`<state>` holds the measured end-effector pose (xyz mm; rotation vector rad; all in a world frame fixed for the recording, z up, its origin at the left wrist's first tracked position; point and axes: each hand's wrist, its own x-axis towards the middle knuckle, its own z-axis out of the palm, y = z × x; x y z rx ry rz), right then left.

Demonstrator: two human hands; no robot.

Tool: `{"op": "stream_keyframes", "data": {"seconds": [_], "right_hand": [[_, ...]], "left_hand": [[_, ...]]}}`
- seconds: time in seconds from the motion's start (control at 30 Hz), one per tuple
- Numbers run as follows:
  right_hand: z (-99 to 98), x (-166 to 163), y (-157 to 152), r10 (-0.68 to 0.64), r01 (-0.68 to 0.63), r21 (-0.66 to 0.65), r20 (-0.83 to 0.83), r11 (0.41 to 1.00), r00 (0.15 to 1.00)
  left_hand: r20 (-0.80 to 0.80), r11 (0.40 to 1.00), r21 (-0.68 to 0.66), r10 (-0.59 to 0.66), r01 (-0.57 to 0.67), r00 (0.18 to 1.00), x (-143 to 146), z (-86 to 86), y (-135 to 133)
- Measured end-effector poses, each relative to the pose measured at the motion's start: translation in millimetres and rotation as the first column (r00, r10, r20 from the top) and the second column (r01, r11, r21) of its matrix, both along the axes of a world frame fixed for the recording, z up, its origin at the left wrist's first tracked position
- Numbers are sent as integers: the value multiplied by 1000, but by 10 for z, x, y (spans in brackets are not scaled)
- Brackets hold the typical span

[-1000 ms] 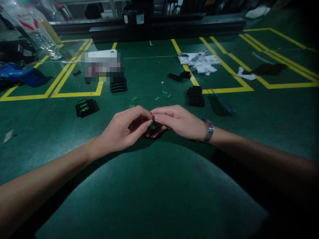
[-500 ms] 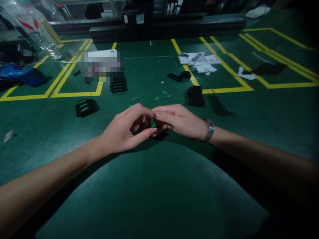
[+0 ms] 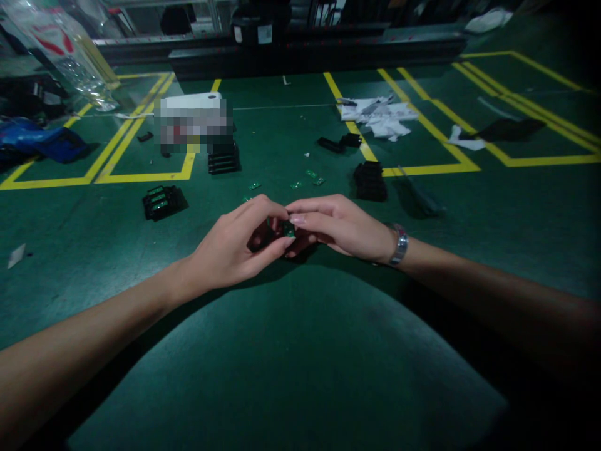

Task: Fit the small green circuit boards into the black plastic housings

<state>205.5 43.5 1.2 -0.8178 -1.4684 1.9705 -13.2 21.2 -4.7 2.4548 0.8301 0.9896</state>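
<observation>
Both hands meet over the middle of the green work surface (image 3: 282, 351). Between their fingertips is a small green circuit board (image 3: 289, 231), partly covered by fingers. My left hand (image 3: 244, 241) pinches it from the left, thumb below and forefinger above. My right hand (image 3: 340, 225), with a metal-banded watch on the wrist, closes on it from the right, thumb on its upper edge. A dark part may lie behind the board, but the fingers hide it. Just beyond the hands lie several loose circuit boards (image 3: 295, 185).
Black holders with green boards (image 3: 159, 202) sit at left. Stacked black plastic parts (image 3: 223, 158) and another black stack (image 3: 370, 181) stand farther off. Crumpled white paper (image 3: 378, 116) lies at back right, a clear bottle (image 3: 77, 62) at back left, and a dark rail (image 3: 300, 61) behind.
My right thumb has shifted slightly down over the board, and less of the board shows between the fingers. The surrounding things stay where they were.
</observation>
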Motion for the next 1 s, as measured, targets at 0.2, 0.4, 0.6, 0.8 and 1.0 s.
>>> {"op": "stream_keyframes", "data": {"seconds": [0.2,0.4,0.6,0.8,1.0], "right_hand": [[27,2,-15,-6,6,19,6,1000,1000],[19,-14,-13,-10,10,-14,-7,1000,1000],[10,-14,-3,-5,4,-20,-13,1000,1000],[-10,2,18,14,-15,-37,-30,999,999],[-30,25,30,27,-31,-53,-70,998,997]], "left_hand": [[-3,1000,-1,-14,14,1000,-7,0,7],[-19,1000,5,-21,21,1000,0,8,4],[-27,1000,7,-7,7,1000,-3,15,-1],[-19,1000,14,-10,10,1000,-2,9,-2],[-7,1000,19,-10,11,1000,2,1,-7]]}}
